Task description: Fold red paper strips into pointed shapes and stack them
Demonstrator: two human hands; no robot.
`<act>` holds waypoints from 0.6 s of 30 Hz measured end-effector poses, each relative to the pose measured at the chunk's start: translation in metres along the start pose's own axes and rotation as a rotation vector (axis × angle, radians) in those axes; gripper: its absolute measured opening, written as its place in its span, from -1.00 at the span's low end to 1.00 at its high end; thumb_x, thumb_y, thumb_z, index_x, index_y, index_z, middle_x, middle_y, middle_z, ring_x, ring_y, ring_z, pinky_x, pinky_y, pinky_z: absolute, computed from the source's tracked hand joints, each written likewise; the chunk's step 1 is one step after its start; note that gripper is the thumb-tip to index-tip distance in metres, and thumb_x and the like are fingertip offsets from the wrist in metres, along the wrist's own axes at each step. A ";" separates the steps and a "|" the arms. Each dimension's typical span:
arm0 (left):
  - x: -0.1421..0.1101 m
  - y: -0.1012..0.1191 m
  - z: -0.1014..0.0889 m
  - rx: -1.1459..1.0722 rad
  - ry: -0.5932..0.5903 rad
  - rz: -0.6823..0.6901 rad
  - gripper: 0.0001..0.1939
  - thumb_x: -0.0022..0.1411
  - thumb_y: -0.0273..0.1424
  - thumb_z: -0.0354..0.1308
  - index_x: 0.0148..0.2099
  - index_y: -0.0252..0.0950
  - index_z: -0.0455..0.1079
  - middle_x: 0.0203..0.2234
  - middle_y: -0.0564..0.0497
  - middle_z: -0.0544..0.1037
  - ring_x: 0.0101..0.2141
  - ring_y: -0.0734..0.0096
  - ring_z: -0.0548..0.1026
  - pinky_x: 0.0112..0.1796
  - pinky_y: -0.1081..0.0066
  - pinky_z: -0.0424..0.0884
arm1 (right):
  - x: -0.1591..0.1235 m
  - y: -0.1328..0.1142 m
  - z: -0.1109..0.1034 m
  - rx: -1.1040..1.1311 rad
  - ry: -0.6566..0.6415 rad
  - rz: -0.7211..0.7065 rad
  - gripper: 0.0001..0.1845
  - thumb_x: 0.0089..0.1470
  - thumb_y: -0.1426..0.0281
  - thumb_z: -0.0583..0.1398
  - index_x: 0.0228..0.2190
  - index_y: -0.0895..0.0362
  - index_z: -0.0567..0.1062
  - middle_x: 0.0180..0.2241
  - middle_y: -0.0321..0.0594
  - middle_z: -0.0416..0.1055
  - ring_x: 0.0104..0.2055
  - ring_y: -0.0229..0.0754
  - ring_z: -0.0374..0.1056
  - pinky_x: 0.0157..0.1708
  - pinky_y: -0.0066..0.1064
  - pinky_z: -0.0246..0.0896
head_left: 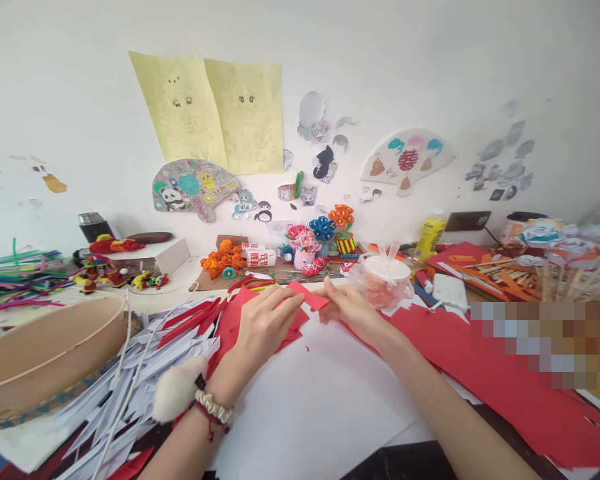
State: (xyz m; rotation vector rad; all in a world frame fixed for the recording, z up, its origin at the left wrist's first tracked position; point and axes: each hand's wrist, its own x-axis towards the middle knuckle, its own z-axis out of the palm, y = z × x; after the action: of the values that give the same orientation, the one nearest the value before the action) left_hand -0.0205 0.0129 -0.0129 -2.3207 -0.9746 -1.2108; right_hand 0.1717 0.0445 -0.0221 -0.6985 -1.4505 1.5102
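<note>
Between my two hands is a small folded piece of red paper (309, 296), raised above a large white sheet (325, 393). My left hand (267, 317) pinches its left end, fingers bent over it. At the right end, my right hand (347, 307) grips it with the thumb up and the fingers beneath. More red paper pieces (235, 320) lie under and beside my left hand. A long stack of red paper (480, 373) spreads to the right of my right forearm. A scrunchie (214, 405) circles my left wrist.
White paper strips (130, 393) pile up on the left, by a large round basin (55, 340). A lidded tub (385, 270) in plastic stands beyond my right hand. Pipe-cleaner flowers (323, 230) and a yellow bottle (430, 235) line the wall. A white cable (130, 380) crosses the strips.
</note>
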 end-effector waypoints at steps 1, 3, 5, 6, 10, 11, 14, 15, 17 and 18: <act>-0.002 -0.002 0.000 0.025 -0.007 0.049 -0.81 0.27 -0.48 0.02 -0.21 -0.23 0.47 -0.33 -0.04 0.58 -0.33 0.37 0.47 -0.30 0.40 0.36 | 0.000 0.001 0.000 0.011 -0.041 0.028 -0.44 0.01 -0.06 0.14 -0.46 0.22 0.53 -0.55 -0.21 0.38 -0.53 -0.28 0.27 -0.47 -0.41 0.19; -0.003 -0.005 0.001 0.044 -0.041 0.107 -0.79 0.27 -0.51 0.01 -0.19 -0.22 0.47 -0.32 -0.04 0.59 -0.29 0.35 0.49 -0.29 0.40 0.37 | 0.000 0.003 0.000 0.022 -0.073 0.029 -0.56 -0.01 0.04 0.22 -0.50 0.20 0.53 -0.54 -0.24 0.38 -0.51 -0.30 0.25 -0.45 -0.43 0.18; -0.002 -0.006 0.000 0.029 -0.094 0.123 -0.76 0.27 -0.53 -0.01 -0.16 -0.21 0.47 -0.27 -0.04 0.58 -0.25 0.33 0.48 -0.24 0.37 0.37 | 0.001 0.002 0.000 -0.018 -0.040 -0.018 -0.68 -0.05 0.16 0.29 -0.46 0.20 0.55 -0.52 -0.26 0.39 -0.49 -0.31 0.24 -0.44 -0.45 0.17; -0.001 -0.005 0.000 0.018 -0.116 0.104 -0.75 0.27 -0.52 -0.01 -0.14 -0.20 0.46 -0.25 -0.04 0.58 -0.23 0.32 0.47 -0.22 0.35 0.37 | 0.001 0.002 0.000 -0.060 -0.010 -0.044 -0.72 -0.06 0.20 0.30 -0.44 0.20 0.56 -0.52 -0.27 0.39 -0.49 -0.31 0.23 -0.44 -0.45 0.17; 0.005 0.001 0.000 -0.016 -0.122 -0.211 -0.81 0.28 -0.36 0.03 -0.13 -0.24 0.43 -0.26 -0.04 0.57 -0.23 0.25 0.44 -0.24 0.31 0.34 | 0.003 0.003 0.002 -0.270 0.141 -0.137 -0.75 -0.05 0.24 0.28 -0.43 0.19 0.57 -0.50 -0.22 0.43 -0.48 -0.25 0.27 -0.46 -0.41 0.21; 0.006 0.004 0.002 -0.040 -0.116 -0.326 -0.79 0.27 -0.29 0.05 -0.13 -0.24 0.42 -0.28 -0.04 0.57 -0.25 0.25 0.45 -0.26 0.32 0.34 | 0.004 0.005 0.004 -0.328 0.169 -0.167 -0.76 -0.05 0.24 0.27 -0.43 0.19 0.58 -0.48 -0.20 0.46 -0.47 -0.22 0.29 -0.45 -0.39 0.22; 0.008 0.010 0.007 -0.214 -0.112 -0.615 -0.72 0.24 -0.18 0.06 -0.16 -0.25 0.43 -0.33 -0.01 0.58 -0.33 0.31 0.49 -0.33 0.37 0.34 | 0.003 0.009 0.009 -0.515 0.206 -0.272 -0.80 -0.02 0.28 0.24 -0.42 0.15 0.58 -0.44 -0.17 0.50 -0.44 -0.18 0.32 -0.42 -0.35 0.24; 0.009 0.011 0.008 -0.293 -0.108 -0.667 -0.72 0.24 -0.18 0.06 -0.18 -0.26 0.44 -0.34 -0.01 0.59 -0.34 0.33 0.49 -0.33 0.40 0.34 | 0.003 0.011 0.011 -0.563 0.208 -0.295 -0.81 -0.01 0.29 0.24 -0.42 0.14 0.58 -0.44 -0.17 0.50 -0.46 -0.18 0.32 -0.42 -0.34 0.25; 0.010 0.011 0.009 -0.421 -0.097 -0.710 -0.72 0.25 -0.19 0.04 -0.26 -0.28 0.44 -0.36 0.01 0.59 -0.35 0.36 0.49 -0.34 0.44 0.34 | 0.002 0.012 0.013 -0.586 0.194 -0.303 -0.81 0.01 0.28 0.22 -0.42 0.13 0.58 -0.45 -0.19 0.50 -0.49 -0.20 0.32 -0.44 -0.35 0.25; 0.010 0.011 0.009 -0.455 -0.092 -0.712 -0.72 0.25 -0.20 0.04 -0.31 -0.29 0.44 -0.38 0.01 0.58 -0.37 0.38 0.48 -0.35 0.45 0.33 | 0.001 0.012 0.014 -0.566 0.179 -0.293 -0.79 0.01 0.26 0.22 -0.42 0.14 0.57 -0.46 -0.20 0.49 -0.50 -0.21 0.32 -0.46 -0.37 0.26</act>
State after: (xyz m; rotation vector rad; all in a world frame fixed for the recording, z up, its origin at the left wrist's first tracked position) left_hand -0.0037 0.0144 -0.0092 -2.4471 -1.8216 -1.7460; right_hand 0.1565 0.0404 -0.0312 -0.8797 -1.7647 0.7908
